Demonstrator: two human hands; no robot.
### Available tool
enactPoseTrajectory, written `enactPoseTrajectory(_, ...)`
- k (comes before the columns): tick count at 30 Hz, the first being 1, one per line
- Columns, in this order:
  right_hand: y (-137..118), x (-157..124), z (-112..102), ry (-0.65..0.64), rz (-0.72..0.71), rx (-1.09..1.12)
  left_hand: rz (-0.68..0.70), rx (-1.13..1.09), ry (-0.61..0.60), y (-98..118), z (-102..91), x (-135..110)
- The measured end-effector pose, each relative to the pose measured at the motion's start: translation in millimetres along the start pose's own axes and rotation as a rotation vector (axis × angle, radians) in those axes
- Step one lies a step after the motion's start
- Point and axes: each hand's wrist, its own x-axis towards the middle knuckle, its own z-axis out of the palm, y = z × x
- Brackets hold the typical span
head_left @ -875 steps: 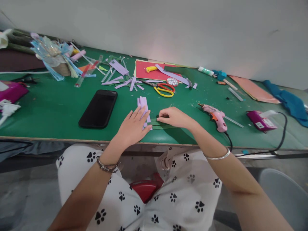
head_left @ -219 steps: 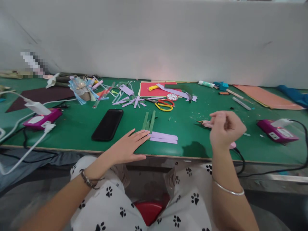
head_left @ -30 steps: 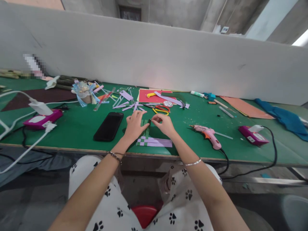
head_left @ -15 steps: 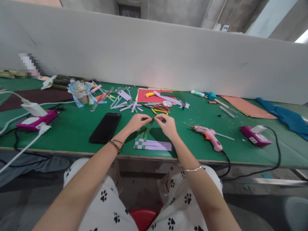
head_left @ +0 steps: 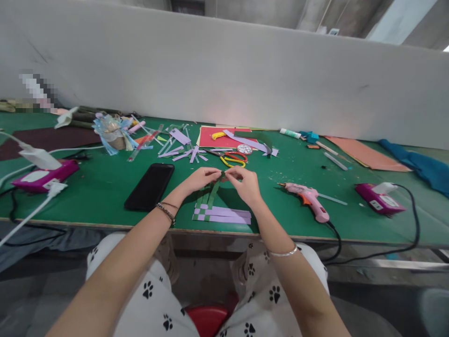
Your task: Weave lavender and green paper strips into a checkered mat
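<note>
My left hand and my right hand meet at the fingertips, both pinched on the far end of a green paper strip. This strip rises toward me from a small woven piece of purple and green paper lying near the table's front edge. Long purple strips run from the weave to the right, below my right hand. Other green strips stand beside the held one, partly behind my left hand. Just beyond my fingers lie scissors with red and yellow handles.
A black phone lies left of my hands. To the right are a pink glue gun and a purple power socket with cables. Another socket sits at left. Loose paper strips and red paper lie farther back.
My hands stay pinched together on the green strip, nearly in place. The view has shifted slightly; the woven piece looks much the same.
</note>
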Motion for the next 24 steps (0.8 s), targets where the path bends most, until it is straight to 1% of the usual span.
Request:
enactPoseTrajectory(4,-1.0,-0.4,-0.4,0.012,-0.037,-0.063,-0.011,-0.04,0.005,-2.3,0.3,0.2)
enactPoseTrajectory(10,-1.0,-1.4,0.3,0.0,-0.143,-0.115,-0.014,-0.101,0.036,-8.3,1.0,1.4)
enactPoseTrajectory(16,1.1,-2.4,0.2,-0.058,-0.276,-0.201,-0.015,-0.133,0.064,-9.9,1.9,3.6)
enactPoseTrajectory(19,0.2,-3.6,0.5,-0.094,-0.332,-0.207,-0.015,-0.139,0.07,-9.3,1.6,3.9)
enactPoseTrajectory(21,-1.5,-4.4,0.7,-0.109,-0.337,-0.196,-0.013,-0.136,0.073,-9.0,1.5,3.5)
enactPoseTrajectory(24,-4.4,-5.3,0.4,-0.075,-0.277,-0.16,0.0,-0.127,0.067,-8.7,1.3,2.3)
